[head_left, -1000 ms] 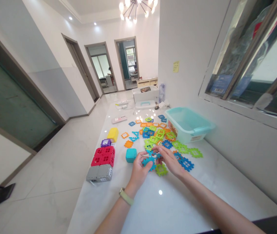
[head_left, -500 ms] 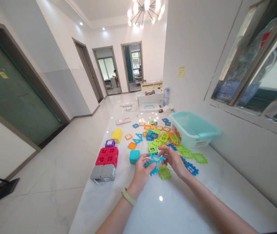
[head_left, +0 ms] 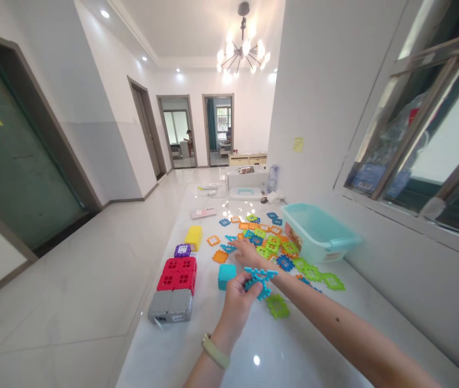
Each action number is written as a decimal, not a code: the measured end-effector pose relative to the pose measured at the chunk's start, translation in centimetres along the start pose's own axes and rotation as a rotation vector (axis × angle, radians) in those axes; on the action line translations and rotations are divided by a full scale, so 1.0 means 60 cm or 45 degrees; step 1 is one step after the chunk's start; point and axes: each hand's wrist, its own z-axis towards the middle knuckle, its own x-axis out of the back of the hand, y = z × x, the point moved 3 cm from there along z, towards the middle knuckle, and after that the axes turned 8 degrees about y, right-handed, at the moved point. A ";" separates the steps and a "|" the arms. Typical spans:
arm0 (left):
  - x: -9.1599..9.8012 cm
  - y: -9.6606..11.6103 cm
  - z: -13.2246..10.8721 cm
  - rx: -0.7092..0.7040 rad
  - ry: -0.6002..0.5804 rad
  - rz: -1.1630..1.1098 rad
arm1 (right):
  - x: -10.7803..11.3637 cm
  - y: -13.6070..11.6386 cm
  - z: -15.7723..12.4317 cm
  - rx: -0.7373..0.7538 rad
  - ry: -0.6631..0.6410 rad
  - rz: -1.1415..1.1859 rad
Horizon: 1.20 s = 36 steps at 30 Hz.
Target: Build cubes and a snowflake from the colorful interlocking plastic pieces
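My left hand [head_left: 239,296] is closed on light-blue interlocking plastic tiles [head_left: 260,275], two joined at an angle, held over the table. Reaching across behind them, my right hand [head_left: 249,254] has its fingers stretched out. Its fingertips are at the light-blue toothed pieces [head_left: 227,248]; whether they touch is hard to tell. Left of my left hand stands a light-blue cube [head_left: 226,276]. A green tile [head_left: 278,306] lies on the table just right of the held tiles. Beyond my right hand, loose orange, green and blue tiles [head_left: 273,243] lie in a heap.
Along the left table edge [head_left: 130,345] stand a grey block [head_left: 171,306], a red block [head_left: 178,274], a purple cube [head_left: 182,250] and a yellow block [head_left: 193,237]. A turquoise bin [head_left: 318,229] sits at the right, near the wall. A pink case [head_left: 203,214] lies farther back.
My right hand has left the held tiles and moved forward and left to the loose light-blue pieces. My left hand keeps its hold. The camera view has tilted upward.
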 end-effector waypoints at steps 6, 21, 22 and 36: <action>0.003 -0.006 0.003 -0.014 0.055 0.043 | -0.044 0.002 0.039 0.063 -0.123 -0.193; 0.032 0.008 0.012 0.047 0.413 -0.124 | 0.148 0.002 -0.119 -0.166 0.084 0.456; 0.030 0.006 0.010 0.062 0.418 -0.114 | 0.154 0.002 -0.138 -0.203 0.077 0.549; 0.016 -0.028 -0.002 0.237 0.321 0.096 | 0.156 -0.009 -0.201 -0.347 0.066 1.009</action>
